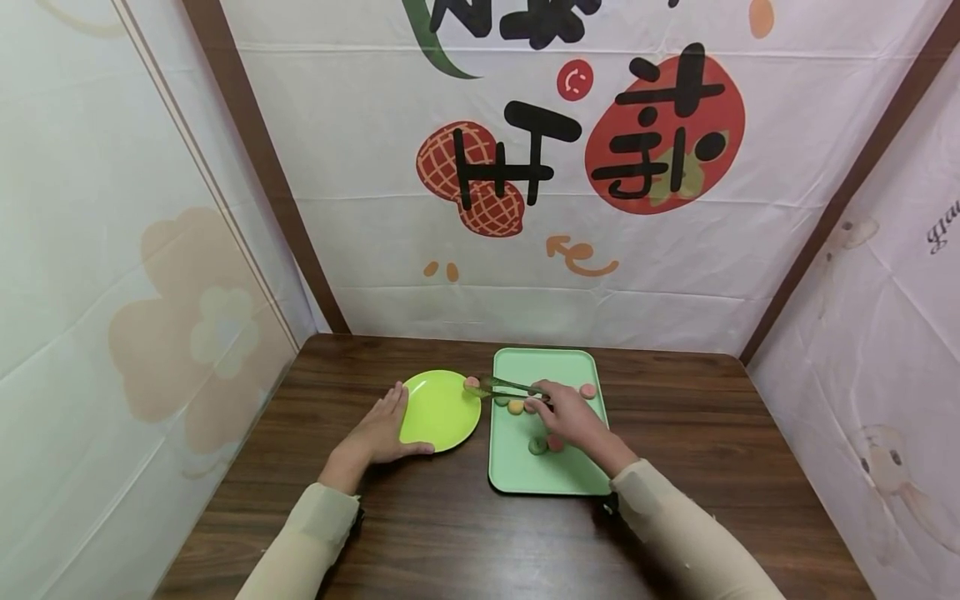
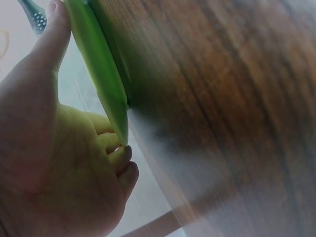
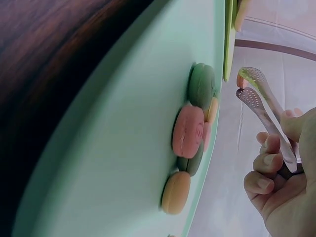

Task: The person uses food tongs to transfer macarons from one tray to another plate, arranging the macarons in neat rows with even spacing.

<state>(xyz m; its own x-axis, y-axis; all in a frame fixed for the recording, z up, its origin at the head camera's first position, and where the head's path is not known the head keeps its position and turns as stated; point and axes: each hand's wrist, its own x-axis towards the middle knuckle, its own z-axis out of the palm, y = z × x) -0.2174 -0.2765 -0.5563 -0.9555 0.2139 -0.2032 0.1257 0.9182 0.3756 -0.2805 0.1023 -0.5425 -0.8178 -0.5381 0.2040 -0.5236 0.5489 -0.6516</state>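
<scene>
So the right hand had its fingers curled round the metal tongs, which pinched a pink macaron by the lime-green plate's right edge. The left hand lay spread, fingers fairly straight, against the opposite edge. Decent bracing imo; a low, gentle release seemed safest against crumbling.

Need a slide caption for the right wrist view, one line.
Right hand, over a pale green tray of assorted macarons, grips metal tongs with one pink macaron at their tips.
</scene>
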